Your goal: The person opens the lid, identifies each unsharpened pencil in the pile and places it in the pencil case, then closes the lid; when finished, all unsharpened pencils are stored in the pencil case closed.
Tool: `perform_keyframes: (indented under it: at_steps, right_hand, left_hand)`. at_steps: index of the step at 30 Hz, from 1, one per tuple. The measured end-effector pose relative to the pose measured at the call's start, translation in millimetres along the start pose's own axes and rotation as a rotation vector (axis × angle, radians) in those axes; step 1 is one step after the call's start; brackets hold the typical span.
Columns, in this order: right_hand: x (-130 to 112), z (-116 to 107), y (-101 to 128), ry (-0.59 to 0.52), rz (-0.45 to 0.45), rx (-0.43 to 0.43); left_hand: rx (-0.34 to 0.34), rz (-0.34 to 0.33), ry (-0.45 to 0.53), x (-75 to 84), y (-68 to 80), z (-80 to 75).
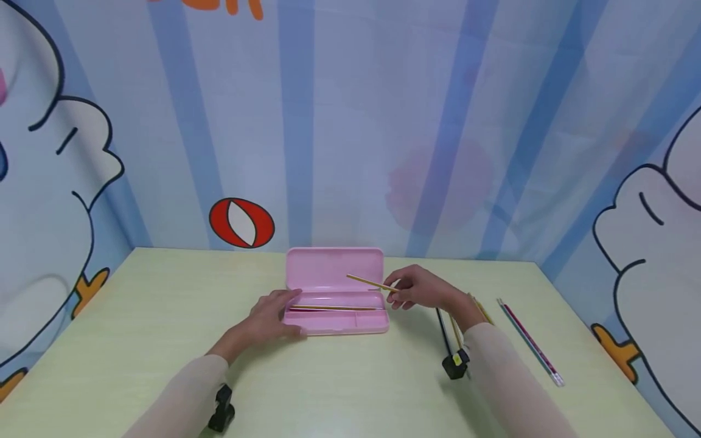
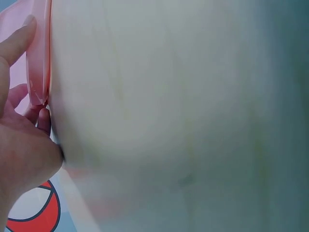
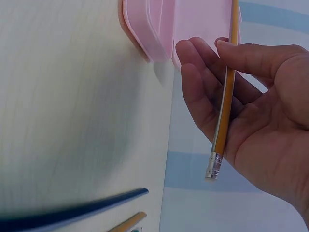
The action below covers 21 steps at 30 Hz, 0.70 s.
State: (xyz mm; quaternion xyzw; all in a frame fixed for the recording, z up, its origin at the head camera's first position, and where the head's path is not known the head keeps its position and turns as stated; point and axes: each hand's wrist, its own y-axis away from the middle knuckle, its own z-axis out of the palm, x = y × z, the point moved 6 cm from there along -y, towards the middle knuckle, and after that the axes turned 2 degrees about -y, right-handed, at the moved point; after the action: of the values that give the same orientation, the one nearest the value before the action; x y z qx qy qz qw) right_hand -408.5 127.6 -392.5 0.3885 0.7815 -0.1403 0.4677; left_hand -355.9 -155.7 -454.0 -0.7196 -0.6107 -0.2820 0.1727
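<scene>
Over the right end of the open pink case [image 1: 334, 292], the right hand [image 1: 424, 289] held a yellow pencil [image 1: 372, 283], its fingers [image 3: 203, 82] curled loosely around the shaft and the thumb pressing it from above; in the right wrist view the eraser end [image 3: 212, 170] stuck out below the palm. The pencil slanted up and to the left, its tip above the case's raised lid and clear of the tray. At the case's left end, the left hand [image 1: 271, 316] lay with fingers straight, touching the front corner and rim and steadying it on the tabletop [image 1: 137, 340]. One pencil [image 1: 334, 308] already lay lengthwise inside the tray.

To lay this one in well, it seemed best to turn the held pencil until it ran parallel with the tray's long side, lower it flat beside the one inside, and let go only once both ends sat within the walls. The left hand's pressure probably mattered, since the light case could slide. Right of the case, near the right wrist, more pencils [image 1: 528, 340] lay on the tabletop, well apart from the tray.
</scene>
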Motion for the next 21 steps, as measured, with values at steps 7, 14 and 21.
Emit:
perform_keyframes:
  at_steps: [7, 14, 21]
  right_hand:
    - [-7.5, 13.1, -15.4, 0.057, -0.028, -0.005]
    - [-19.2, 26.1, -28.7, 0.125, -0.048, -0.018]
    - [-22.0, 35.2, -45.8, 0.207, -0.062, -0.013]
  left_hand:
    - [0.002, -0.002, -0.003, 2.4, 0.6, -1.0]
    - [-0.004, -0.005, -0.003, 3.2, 0.1, -1.8]
    - [-0.011, -0.017, 0.009, 2.4, 0.9, -2.0]
